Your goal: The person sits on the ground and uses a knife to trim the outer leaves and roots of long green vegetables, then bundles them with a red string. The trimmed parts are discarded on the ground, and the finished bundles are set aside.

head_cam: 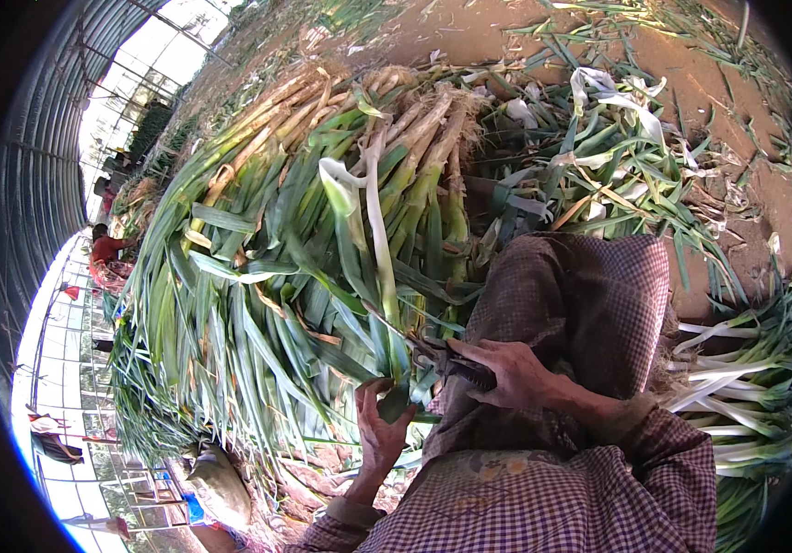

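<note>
My left hand (380,430) grips the green leaves of a leek (380,256) near its lower end. The white shank of that leek points away from me over the pile. A peeled-back leaf (340,190) hangs loose at its left. In my right hand (517,373) is a dark-handled cutting tool (468,370), apparently shears. Its slender blade reaches leftward, beside or across the leek's leaves; whether it touches them I cannot tell. Under both hands spreads a large pile of untrimmed leeks (278,228), with brown roots at the far end and leaves towards me.
Stripped leaves (596,152) lie heaped beyond my bent knee (596,276). Several cleaned white leeks (734,380) lie at my right. Leaf scraps litter the brown earth floor (465,31). A person in red (105,249) is at the far left, near a corrugated wall (36,173).
</note>
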Action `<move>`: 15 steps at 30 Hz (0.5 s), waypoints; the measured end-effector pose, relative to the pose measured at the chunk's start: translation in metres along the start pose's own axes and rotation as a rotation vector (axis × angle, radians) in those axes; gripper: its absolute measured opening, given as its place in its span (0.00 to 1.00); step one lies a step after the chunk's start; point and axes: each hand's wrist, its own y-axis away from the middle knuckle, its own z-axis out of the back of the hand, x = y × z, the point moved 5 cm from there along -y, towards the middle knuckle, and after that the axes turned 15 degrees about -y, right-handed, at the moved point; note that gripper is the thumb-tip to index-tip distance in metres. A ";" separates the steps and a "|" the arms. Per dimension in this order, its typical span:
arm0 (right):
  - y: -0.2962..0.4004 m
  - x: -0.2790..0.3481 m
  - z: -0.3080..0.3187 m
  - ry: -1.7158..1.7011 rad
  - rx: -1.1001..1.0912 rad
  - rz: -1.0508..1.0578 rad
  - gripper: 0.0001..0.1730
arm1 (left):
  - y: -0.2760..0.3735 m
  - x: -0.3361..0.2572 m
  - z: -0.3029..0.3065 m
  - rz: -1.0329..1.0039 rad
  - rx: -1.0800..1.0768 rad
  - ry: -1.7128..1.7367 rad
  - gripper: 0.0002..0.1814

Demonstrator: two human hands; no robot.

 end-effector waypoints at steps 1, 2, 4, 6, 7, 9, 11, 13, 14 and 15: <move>0.001 -0.007 0.001 0.011 -0.035 -0.030 0.52 | -0.001 -0.002 -0.001 -0.019 -0.006 -0.038 0.32; 0.003 -0.014 0.001 0.022 -0.069 -0.061 0.53 | -0.002 -0.003 -0.002 -0.037 -0.013 -0.076 0.32; 0.000 -0.012 0.001 0.022 -0.039 -0.088 0.53 | -0.006 -0.006 -0.002 -0.096 0.034 -0.179 0.34; -0.001 -0.003 0.002 0.015 0.084 -0.091 0.55 | -0.011 -0.014 0.001 -0.182 0.145 -0.295 0.38; -0.004 -0.007 0.004 -0.002 0.015 -0.100 0.55 | -0.015 -0.018 0.003 -0.227 0.201 -0.352 0.40; -0.006 -0.017 0.007 -0.024 -0.119 -0.127 0.56 | -0.030 -0.024 0.003 -0.292 0.272 -0.280 0.44; -0.006 -0.013 0.004 -0.052 -0.090 -0.092 0.55 | -0.055 -0.024 -0.006 -0.229 0.276 -0.117 0.46; -0.011 -0.012 0.001 -0.083 -0.102 -0.044 0.54 | -0.082 -0.016 -0.020 -0.236 0.137 -0.156 0.45; -0.011 -0.019 0.002 -0.086 -0.139 -0.026 0.54 | -0.098 -0.016 -0.034 -0.250 0.070 -0.164 0.44; -0.011 -0.024 0.003 -0.093 -0.172 -0.003 0.54 | -0.114 -0.017 -0.045 -0.282 -0.033 -0.208 0.43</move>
